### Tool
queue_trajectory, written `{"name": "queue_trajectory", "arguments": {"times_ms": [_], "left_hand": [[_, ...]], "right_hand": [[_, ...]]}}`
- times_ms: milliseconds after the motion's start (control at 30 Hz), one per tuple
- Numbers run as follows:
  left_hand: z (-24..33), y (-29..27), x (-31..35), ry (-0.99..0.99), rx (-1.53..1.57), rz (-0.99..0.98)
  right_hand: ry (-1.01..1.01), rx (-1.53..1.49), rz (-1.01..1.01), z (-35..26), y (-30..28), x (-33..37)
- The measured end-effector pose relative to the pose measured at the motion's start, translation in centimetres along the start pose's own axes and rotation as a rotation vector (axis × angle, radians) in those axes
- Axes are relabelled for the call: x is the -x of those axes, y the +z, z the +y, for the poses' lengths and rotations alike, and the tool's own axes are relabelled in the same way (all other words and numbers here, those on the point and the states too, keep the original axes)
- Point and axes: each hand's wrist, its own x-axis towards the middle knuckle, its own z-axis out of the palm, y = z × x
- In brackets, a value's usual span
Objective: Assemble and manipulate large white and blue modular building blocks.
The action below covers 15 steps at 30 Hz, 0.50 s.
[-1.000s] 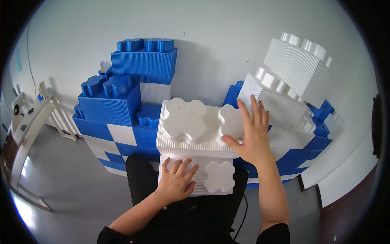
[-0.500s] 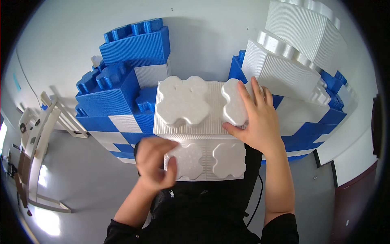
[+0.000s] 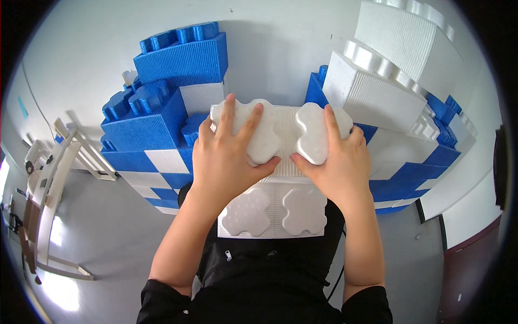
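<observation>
While both hands press flat on top, the upper white block (image 3: 280, 141) sits stacked on a lower white block (image 3: 274, 211), right in front of the person's torso. Left hand (image 3: 226, 154) lies palm-down over the block's left stud (image 3: 259, 135), fingers spread wide, thumb hooked under the stud's near edge; not a closed grasp, more a flat press. Right hand (image 3: 337, 159) does the same on the right stud (image 3: 312, 132), fingers splayed over its far side, thumb at the near edge. Between the two thumbs: bare ribbed top of the block. Just below the wrists, the lower block shows two studs, uncovered. Left of the left hand, touching or nearly so, a blue and white block wall (image 3: 156, 129) w/ a taller blue block (image 3: 183, 56) behind. Right of the right hand, big white blocks (image 3: 377, 92) lean tilted over blue ones (image 3: 410, 162). Far left, a white frame stand (image 3: 59, 167) on grey floor (image 3: 102, 232).
</observation>
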Motion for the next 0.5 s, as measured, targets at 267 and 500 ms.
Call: {"name": "queue_trajectory", "arguments": {"times_ms": [267, 500], "left_hand": [[0.1, -0.1, 0.2, 0.03, -0.02, 0.044], [-0.2, 0.2, 0.4, 0.07, 0.008, 0.11]], "right_hand": [[-0.004, -0.018, 0.017, 0.4, 0.4, 0.4], [-0.042, -0.005, 0.093, 0.7, 1.0, 0.7]]}}
